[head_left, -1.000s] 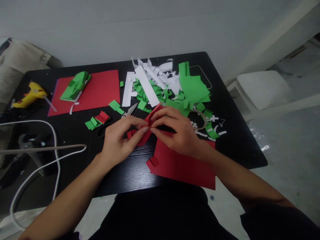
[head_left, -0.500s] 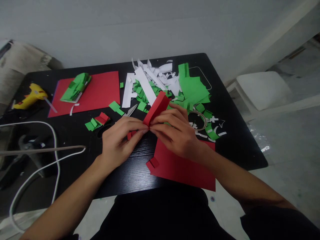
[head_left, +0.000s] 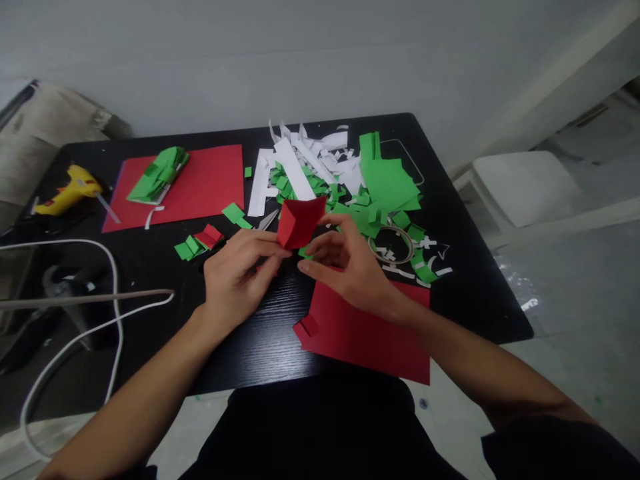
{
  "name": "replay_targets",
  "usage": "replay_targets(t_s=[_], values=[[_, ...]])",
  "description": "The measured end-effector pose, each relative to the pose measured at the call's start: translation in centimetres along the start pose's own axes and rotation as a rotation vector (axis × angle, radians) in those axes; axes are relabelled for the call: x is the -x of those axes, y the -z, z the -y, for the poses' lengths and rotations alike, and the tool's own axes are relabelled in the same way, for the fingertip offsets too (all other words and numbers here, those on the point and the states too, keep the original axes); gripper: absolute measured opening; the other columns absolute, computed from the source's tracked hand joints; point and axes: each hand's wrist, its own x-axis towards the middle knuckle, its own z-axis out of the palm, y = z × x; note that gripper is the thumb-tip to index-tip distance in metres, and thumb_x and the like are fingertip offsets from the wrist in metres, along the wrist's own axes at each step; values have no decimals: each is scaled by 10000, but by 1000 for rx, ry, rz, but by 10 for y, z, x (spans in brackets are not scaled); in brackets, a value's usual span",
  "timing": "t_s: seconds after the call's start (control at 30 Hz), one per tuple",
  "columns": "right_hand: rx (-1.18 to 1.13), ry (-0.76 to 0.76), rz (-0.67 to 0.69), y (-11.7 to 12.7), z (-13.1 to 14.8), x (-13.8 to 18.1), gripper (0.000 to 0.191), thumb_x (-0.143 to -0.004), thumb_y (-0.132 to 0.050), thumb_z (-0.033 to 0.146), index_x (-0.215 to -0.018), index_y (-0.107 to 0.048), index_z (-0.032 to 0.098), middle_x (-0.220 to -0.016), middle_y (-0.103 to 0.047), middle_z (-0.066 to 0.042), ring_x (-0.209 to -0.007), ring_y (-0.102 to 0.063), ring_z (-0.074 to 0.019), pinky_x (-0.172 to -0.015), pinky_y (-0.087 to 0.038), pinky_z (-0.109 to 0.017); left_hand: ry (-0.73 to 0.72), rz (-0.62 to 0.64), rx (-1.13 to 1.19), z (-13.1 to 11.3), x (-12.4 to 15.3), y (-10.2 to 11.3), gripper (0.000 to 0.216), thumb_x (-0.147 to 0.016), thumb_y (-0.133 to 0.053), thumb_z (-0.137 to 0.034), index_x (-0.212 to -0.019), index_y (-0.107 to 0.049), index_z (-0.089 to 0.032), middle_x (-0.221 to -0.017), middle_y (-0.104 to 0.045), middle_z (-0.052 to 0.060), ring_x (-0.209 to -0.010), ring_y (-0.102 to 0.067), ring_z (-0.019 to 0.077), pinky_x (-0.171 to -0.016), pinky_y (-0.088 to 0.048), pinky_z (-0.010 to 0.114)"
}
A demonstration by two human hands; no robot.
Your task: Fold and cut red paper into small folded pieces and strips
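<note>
A folded piece of red paper (head_left: 299,223) is held up over the table, pinched at its lower left corner by my left hand (head_left: 243,263). Its folds stand partly apart. Just to its right, my right hand (head_left: 350,263) has curved fingers spread from the thumb, with nothing visible between them. Under the right wrist lies a flat red sheet (head_left: 373,337). A small folded red piece (head_left: 306,325) rests at that sheet's left edge. Scissors (head_left: 267,220) lie behind my left hand, their handles mostly covered.
White paper strips (head_left: 295,170) and green scraps (head_left: 393,187) heap at the back. A tape roll (head_left: 391,245) lies right of them. Left are a yellow glue gun (head_left: 73,190), another red sheet (head_left: 210,183) bearing a green paper bundle (head_left: 160,175), and a white cable (head_left: 117,280).
My right hand has let go of the red paper and moved slightly right, its fingers parting. The paper has turned and its folds have opened; my left hand still pinches it.
</note>
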Motion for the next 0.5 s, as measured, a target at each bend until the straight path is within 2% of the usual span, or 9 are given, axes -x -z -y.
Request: replay_targets(t_s=[0.1,0.2,0.37,0.5], values=[[-271,-164,89,0,-4,-3,646,-762,-867,277,-1296,-506,310,-997,-766,5,-812,-757,-179,-755,-659,-351,21,33,10,-2,0,-1,160,-928,-643,-104,-919,-743,-229,-991,-801,35,-908,-745,203,-813,-587,355],[-420,-247,88,3,-2,-6,516,-760,-837,206,-1219,-617,290,-1004,-791,5,-856,-780,-185,-789,-665,-349,18,45,33,-4,-3,-1,141,-900,-645,-103,-896,-725,-220,-964,-787,43,-866,-740,199,-787,-590,351],[-545,-353,131,5,1,-10,133,-781,-799,215,-910,-773,200,-917,-809,-20,-810,-782,-167,-794,-651,-309,20,99,130,-7,-4,4,132,-879,-637,-91,-913,-678,-212,-973,-740,71,-881,-709,213,-784,-574,374],[-503,-340,59,2,3,-8,141,-792,-857,309,-858,-801,198,-817,-802,-16,-764,-772,-161,-807,-650,-315,137,51,251,-5,-2,2,59,-885,-673,-171,-908,-641,-215,-1116,-700,94,-1012,-677,238,-871,-558,407]])
